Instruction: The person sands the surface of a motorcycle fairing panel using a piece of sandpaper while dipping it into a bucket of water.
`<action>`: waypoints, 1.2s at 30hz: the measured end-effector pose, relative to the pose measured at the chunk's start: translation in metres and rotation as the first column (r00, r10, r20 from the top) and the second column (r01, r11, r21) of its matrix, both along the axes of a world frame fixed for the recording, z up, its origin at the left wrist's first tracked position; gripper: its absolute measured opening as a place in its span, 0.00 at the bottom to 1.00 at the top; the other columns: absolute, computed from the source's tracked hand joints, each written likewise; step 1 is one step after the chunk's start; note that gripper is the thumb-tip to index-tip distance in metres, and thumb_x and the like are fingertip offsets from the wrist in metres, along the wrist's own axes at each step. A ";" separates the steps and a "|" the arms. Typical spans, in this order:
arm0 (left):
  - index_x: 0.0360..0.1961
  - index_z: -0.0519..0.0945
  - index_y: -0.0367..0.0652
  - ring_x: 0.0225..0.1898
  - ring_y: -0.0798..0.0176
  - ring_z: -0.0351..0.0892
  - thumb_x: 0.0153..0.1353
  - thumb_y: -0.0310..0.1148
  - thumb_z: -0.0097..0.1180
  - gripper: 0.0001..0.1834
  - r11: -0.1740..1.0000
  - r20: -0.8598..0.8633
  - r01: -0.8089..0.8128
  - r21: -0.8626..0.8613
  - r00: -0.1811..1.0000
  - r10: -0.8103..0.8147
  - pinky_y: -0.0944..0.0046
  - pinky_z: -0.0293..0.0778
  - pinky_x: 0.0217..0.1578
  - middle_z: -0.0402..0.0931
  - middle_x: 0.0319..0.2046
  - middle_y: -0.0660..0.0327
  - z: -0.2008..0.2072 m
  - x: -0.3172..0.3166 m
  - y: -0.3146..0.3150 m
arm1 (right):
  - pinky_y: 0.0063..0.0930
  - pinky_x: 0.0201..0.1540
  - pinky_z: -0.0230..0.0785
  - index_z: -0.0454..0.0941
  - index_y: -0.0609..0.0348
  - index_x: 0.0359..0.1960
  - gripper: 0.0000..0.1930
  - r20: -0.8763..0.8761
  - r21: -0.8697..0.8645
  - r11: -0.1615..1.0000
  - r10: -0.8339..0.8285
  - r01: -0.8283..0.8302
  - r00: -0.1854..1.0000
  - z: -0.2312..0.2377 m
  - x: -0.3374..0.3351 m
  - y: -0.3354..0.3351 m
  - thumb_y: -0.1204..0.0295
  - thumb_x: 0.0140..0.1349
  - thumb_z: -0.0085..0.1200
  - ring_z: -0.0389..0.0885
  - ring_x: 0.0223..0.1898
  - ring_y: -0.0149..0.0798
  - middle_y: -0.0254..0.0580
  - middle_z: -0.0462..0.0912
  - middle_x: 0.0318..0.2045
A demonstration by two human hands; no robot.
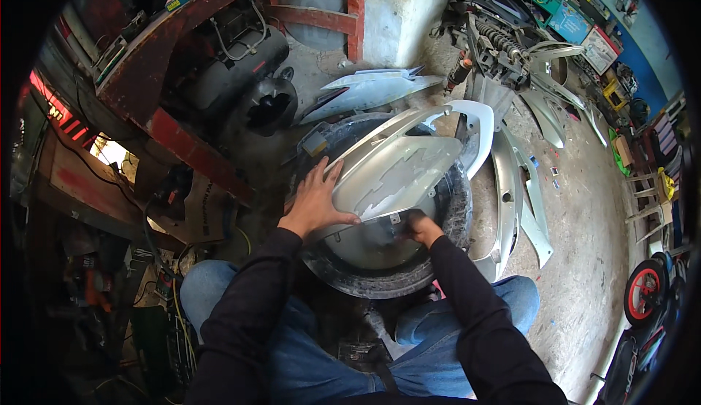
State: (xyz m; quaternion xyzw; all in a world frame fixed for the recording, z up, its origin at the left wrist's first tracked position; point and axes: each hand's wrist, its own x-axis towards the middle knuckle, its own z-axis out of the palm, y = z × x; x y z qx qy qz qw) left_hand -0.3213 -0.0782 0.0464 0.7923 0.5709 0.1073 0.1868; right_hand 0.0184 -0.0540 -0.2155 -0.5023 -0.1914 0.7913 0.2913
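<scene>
A silver-grey motorcycle body panel (409,175) with patchy, worn paint lies tilted over a round black tub (380,286) between my knees. My left hand (315,204) holds the panel's left end, fingers spread over its edge and thumb along the near side. Just below the panel's near edge is my right hand (423,228), over the inside of the tub. Its fingers are dark and smeared by motion, so what they hold, if anything, cannot be made out. Cloudy grey water (358,248) seems to fill the tub's bottom.
More silver panels (504,200) lie on the concrete floor (584,237) to the right. A pale blue panel (365,91) lies beyond the tub. A red-framed bench (190,149) and a dark tank (241,69) stand left. A partly stripped motorcycle (504,40) stands at the back.
</scene>
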 end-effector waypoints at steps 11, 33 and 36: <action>0.81 0.43 0.52 0.77 0.27 0.44 0.36 0.61 0.80 0.77 1.000 0.031 -0.021 -0.022 0.999 0.022 0.21 0.54 0.68 0.43 0.78 0.40 -0.010 0.011 -0.010 | 0.40 0.27 0.87 0.78 0.68 0.43 0.12 0.843 0.286 0.851 -0.005 -0.440 0.538 0.264 -0.005 -0.032 0.83 0.56 0.59 0.83 0.31 0.42 0.45 0.82 0.36; 0.78 0.49 0.37 0.77 0.40 0.51 0.38 0.36 0.67 0.63 0.991 0.011 -0.043 0.128 0.999 0.042 0.31 0.53 0.71 0.52 0.76 0.47 -0.020 0.012 -0.030 | 0.50 0.75 0.55 0.68 0.74 0.67 0.28 0.710 0.421 0.257 -0.691 -0.870 0.140 0.244 -0.078 -0.009 0.79 0.62 0.46 0.67 0.71 0.60 0.67 0.71 0.67; 0.78 0.49 0.37 0.77 0.39 0.50 0.39 0.36 0.68 0.63 0.992 -0.006 -0.031 0.123 0.999 0.032 0.30 0.52 0.71 0.51 0.76 0.47 -0.022 0.012 -0.032 | 0.47 0.74 0.58 0.70 0.76 0.65 0.26 0.779 0.007 0.017 -0.626 -1.000 -0.005 0.235 -0.072 -0.009 0.76 0.66 0.44 0.70 0.70 0.58 0.66 0.71 0.67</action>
